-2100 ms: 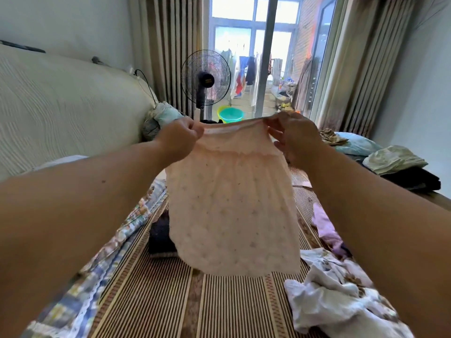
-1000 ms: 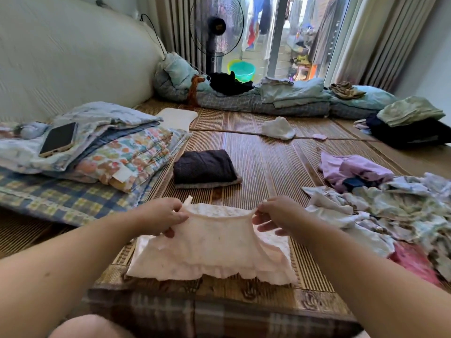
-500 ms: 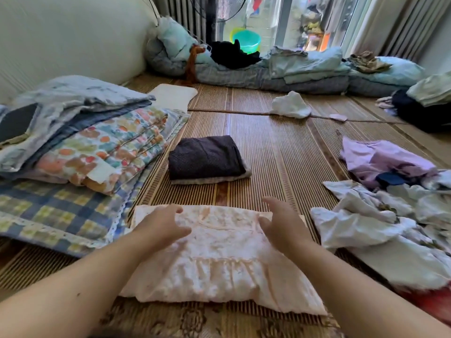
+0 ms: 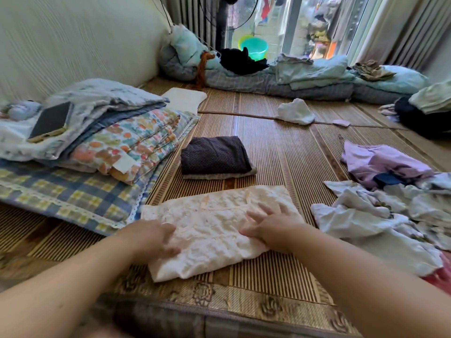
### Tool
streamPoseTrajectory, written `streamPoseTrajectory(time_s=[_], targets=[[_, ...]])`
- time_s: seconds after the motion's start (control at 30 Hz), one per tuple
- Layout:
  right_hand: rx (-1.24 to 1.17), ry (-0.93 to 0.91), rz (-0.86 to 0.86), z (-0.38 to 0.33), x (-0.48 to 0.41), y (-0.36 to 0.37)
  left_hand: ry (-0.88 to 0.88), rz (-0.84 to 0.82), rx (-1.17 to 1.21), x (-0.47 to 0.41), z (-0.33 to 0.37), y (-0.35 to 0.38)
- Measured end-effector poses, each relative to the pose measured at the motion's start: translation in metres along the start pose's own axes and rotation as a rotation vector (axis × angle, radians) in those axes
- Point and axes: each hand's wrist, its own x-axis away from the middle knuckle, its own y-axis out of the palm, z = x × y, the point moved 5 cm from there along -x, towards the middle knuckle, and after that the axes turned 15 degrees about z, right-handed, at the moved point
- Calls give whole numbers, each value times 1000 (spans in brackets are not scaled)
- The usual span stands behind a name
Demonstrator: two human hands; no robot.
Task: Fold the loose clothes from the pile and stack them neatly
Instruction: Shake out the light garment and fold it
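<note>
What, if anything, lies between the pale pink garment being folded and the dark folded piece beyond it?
Nothing visible. Only a bare strip of woven mat separates the pink garment from the dark folded piece; the loose pile lies off to the right.

The pink garment (image 4: 214,230) is seen to be puckered, matt cloth, laid on a ribbed woven mat (image 4: 280,152) with a faint sheen. Beyond the pink garment, a dark folded garment (image 4: 214,154) is shown in matt, dotted cloth; to the right of the pink garment, the pile (image 4: 380,215) is made up of thin, crumpled fabric.
</note>
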Motion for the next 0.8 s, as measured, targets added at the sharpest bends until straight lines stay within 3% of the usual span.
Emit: streamPoseTrajectory(time_s=[0.1,0.17,0.3,0.4,0.6,0.73,0.8], targets=[[98,181,-30,25,-13,-18,12,8,5,16,17,-6],[43,278,58,23,-11,-24,32,-1,-35,27,24,-6],[-276,169,375,-35,12,-23,93,-2,-38,42,28,-4],[-484,63,217,-73,34,5,151,4,3,49,31,-6],[-345,343,105,-7,65,15,297,-2,233,61,67,2],[-452,325,228,-20,95,12,386,126,221,62,82,10],[-557,269,175,-43,112,23,363,157,192,58,73,20]])
